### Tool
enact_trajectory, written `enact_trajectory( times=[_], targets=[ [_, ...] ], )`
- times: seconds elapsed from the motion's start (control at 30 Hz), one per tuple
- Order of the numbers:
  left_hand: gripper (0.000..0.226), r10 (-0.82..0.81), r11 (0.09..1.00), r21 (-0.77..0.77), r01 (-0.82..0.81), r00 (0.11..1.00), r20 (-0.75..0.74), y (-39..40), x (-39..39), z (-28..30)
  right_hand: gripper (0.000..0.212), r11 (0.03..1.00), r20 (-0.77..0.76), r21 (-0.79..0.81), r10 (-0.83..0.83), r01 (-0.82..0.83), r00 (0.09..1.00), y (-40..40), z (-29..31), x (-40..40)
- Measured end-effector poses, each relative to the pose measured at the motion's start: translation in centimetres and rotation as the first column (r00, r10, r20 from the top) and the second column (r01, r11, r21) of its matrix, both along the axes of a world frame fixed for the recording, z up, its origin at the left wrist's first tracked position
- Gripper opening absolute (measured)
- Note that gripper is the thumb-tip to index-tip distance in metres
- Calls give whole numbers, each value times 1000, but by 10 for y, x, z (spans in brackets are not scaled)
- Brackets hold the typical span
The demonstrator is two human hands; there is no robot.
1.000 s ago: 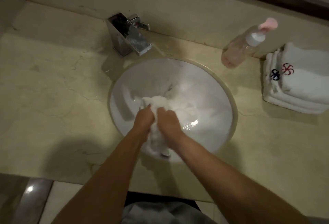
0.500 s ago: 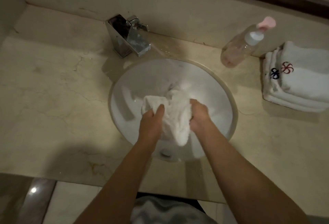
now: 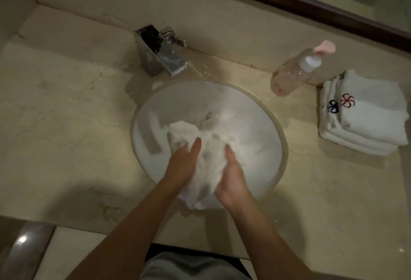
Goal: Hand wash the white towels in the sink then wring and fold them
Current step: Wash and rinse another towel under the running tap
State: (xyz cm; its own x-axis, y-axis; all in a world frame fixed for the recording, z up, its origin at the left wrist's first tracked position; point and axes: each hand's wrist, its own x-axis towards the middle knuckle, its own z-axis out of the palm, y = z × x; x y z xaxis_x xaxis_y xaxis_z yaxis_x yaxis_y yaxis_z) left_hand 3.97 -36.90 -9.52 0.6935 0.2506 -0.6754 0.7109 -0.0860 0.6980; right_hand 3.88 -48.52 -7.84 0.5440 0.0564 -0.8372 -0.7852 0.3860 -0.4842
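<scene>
scrubbing looks to be the step in hand: the towel, a wet bunched mass, lies in the sink toward 6 o'clock, its lower fold draped near the front rim. the left hand presses its 9 o'clock side with fingers fairly straight, and the right hand presses the 3 o'clock side, fingers extended over the cloth; whether the thumbs underneath pinch it i cannot tell.

risks, as i judge them: the hanging fold could slide over the rim and drip onto the counter or the floor, since the cloth is heavy with water. splashes could reach the folded towels at 3 o'clock and wet them. a wide elbow swing could knock the soap bottle at 1 o'clock, which looks to be leaning.

hidden or unclear: the drain is covered by cloth and hands. no stream shows at the tap at 11 o'clock, though dim light makes that uncertain. how much water stands in the bowl is hard to read.
</scene>
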Motion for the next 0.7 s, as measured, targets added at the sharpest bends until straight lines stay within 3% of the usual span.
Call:
enact_trajectory(
  times=[0.07,0.13,0.23,0.33,0.4,0.47,0.53,0.63,0.7],
  targets=[
    [42,-169,977,132,164,985,23,-10,-4,1,56,907,96,-338,298,-250,950,23,-2,8],
    [48,-197,974,128,188,978,67,-22,-12,5,45,819,130,-510,376,-264,917,28,-7,30],
    [53,-31,998,52,29,998,50,-17,-8,0,35,792,65,-511,422,-334,904,29,-6,39],
    [42,183,972,-159,-173,982,51,-3,7,-10,54,719,222,-541,623,-437,750,45,6,17],
    [39,38,994,-108,-29,996,77,-6,4,-1,74,731,182,-576,551,-365,815,43,-5,32],
    [46,-64,998,-15,65,996,58,-12,2,2,76,778,90,-574,369,-254,925,39,-29,48],
    [46,-27,1000,-1,27,999,24,-6,12,-4,58,768,95,-576,405,-281,909,44,-20,38],
    [43,143,970,-199,-142,990,-14,-4,18,0,41,711,174,-631,518,-309,837,43,-15,31],
    [46,36,981,-190,-30,999,29,-18,9,8,42,716,80,-617,470,-327,879,29,-22,55]
  ],
)
